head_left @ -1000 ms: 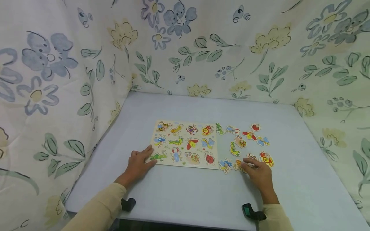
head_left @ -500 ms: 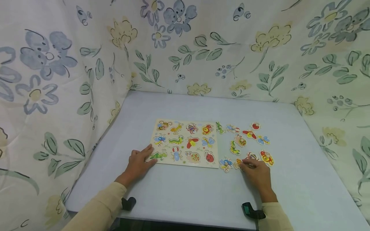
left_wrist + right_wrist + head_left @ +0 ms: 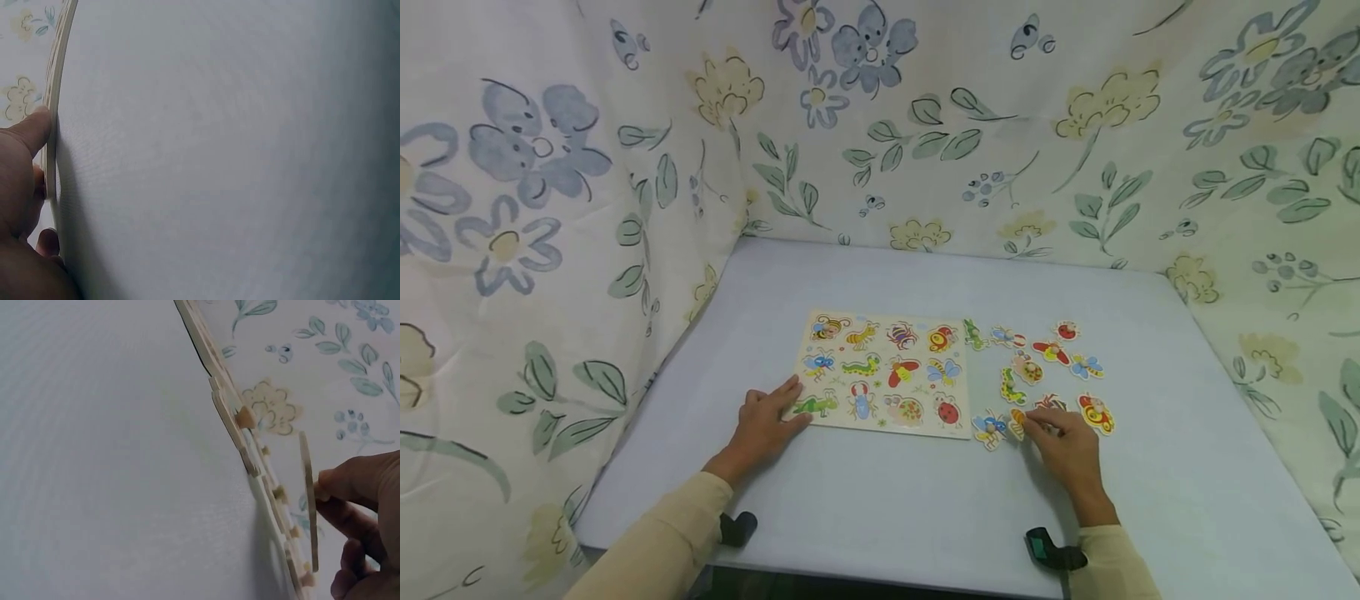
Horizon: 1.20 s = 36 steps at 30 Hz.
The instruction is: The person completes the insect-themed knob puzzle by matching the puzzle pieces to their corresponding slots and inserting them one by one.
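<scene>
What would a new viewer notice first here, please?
Probably the pale rectangular wooden board printed with insects, on the white table, the left hand at its near left corner. Then the orange striped wooden insect piece, pinched in the right hand, right of the board. White flowered cloth hangs behind.

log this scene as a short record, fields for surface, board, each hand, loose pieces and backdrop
surface: white table
board: puzzle board, lying flat, insect pictures in three rows
left: left hand touches the board's near left corner
right: right hand pinches an orange striped piece, raised off the table
loose: ladybug piece, caterpillar piece and others, right of the board
backdrop: floral cloth
</scene>
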Tool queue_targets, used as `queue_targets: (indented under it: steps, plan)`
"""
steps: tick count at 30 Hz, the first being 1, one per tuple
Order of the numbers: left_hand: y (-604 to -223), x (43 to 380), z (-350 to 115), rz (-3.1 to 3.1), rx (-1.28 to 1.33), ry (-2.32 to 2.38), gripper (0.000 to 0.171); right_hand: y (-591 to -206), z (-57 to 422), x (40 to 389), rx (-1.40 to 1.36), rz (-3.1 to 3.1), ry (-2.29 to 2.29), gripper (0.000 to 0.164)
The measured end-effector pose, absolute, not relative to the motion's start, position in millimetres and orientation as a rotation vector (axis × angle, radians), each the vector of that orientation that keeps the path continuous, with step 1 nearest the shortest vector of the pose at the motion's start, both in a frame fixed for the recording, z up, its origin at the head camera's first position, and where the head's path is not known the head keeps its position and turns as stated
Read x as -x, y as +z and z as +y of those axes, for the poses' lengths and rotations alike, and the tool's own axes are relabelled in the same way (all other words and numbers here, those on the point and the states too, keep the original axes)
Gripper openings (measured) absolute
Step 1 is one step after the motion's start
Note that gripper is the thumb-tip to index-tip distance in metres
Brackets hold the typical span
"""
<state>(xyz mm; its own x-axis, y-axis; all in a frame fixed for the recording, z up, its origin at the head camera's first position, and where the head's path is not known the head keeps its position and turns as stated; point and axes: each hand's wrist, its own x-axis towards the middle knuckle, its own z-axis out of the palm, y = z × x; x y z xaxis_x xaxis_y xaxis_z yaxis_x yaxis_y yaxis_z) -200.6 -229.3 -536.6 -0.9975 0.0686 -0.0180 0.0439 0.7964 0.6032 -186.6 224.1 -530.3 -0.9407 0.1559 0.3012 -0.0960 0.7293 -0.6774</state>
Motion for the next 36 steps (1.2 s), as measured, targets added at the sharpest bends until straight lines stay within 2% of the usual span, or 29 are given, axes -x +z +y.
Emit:
queue_targets:
  steps: [22,36]
  plan:
    - [-538.9,198.9,-230.8,2.926,-0.072,0.994,0.064,-488.4,173.8,236.4,-0.396,-2.441,1.145,0.005]
    - [-536.4,198.3,-232.2,2.925,-0.069,1.023,0.064,-467.1,131.6,267.3,-0.632,-2.365,1.139,0.009]
